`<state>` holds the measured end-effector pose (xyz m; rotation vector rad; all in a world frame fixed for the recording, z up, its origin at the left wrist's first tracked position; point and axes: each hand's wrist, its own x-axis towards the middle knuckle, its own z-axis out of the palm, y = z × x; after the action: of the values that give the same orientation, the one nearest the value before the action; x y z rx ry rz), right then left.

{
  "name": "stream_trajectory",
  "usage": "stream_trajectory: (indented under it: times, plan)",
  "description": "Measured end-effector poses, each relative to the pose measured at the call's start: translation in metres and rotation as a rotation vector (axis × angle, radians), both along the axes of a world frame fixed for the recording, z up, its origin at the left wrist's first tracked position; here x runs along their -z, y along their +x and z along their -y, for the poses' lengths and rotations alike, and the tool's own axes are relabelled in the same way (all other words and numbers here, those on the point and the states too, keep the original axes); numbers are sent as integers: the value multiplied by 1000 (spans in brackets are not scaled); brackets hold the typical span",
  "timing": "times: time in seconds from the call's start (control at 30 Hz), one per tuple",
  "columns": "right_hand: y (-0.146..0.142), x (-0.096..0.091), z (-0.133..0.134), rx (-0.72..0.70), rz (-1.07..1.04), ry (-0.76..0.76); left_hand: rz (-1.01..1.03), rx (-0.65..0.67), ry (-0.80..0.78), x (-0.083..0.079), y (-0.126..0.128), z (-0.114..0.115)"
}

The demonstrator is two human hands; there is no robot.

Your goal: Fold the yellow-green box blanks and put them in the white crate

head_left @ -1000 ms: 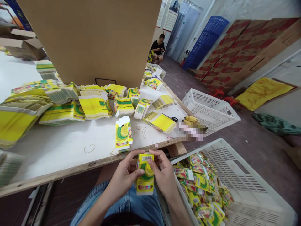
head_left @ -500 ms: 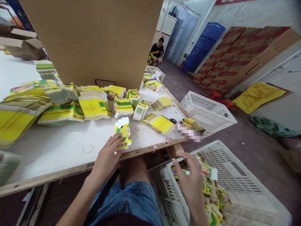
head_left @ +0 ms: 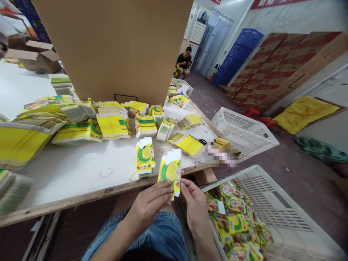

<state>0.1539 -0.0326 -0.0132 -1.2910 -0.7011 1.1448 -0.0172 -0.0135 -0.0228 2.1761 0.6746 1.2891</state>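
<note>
A yellow-and-green printed carton [head_left: 170, 168] with white end flaps is held up in front of the table edge. My left hand [head_left: 153, 199] grips its lower left side, fingers across the printed face. On the carton's lower right side, my right hand [head_left: 193, 197] closes thumb and fingers. Just beyond my left hand, a small stack of similar flat cartons [head_left: 144, 157] lies on the white tabletop [head_left: 89, 159]. The plastic crate [head_left: 280, 195] beside my right hand contains many yellow packets [head_left: 236, 224].
Bundles of flat cartons [head_left: 114, 123] line the table below a tall cardboard sheet [head_left: 114, 50]. Scissors [head_left: 201, 140] and bananas [head_left: 221, 142] lie near the right edge. Another white crate [head_left: 241, 127] stands on the floor. A person [head_left: 185, 61] sits far back.
My left hand has lifted a carton off the small stack and moved right. My right hand has come left from over the crate and now grips the same carton.
</note>
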Motion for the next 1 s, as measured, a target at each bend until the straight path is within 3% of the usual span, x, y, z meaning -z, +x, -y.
stream_trajectory:
  times: [0.1, 0.17, 0.3, 0.4, 0.6, 0.8, 1.0]
  plan:
    - [5, 2, 4, 77, 71, -11, -20, 86, -60, 9, 10, 0]
    - [5, 4, 6, 51, 113, -23, -28, 106, -55, 14, 15, -3]
    - [-2, 10, 3, -10, 67, -34, -22, 44, 88, 17, 23, -7]
    - [-4, 17, -1, -5, 66, -47, -65, 5, 93, 19, 27, -6]
    - [9, 25, 0, -15, 296, -49, -9, 74, -185, 25, 34, -2]
    - [11, 42, -8, -35, 167, -83, 13, 187, -500, 22, 43, -4]
    - [10, 54, -12, -12, 75, -107, 39, 210, -559, 22, 39, -3]
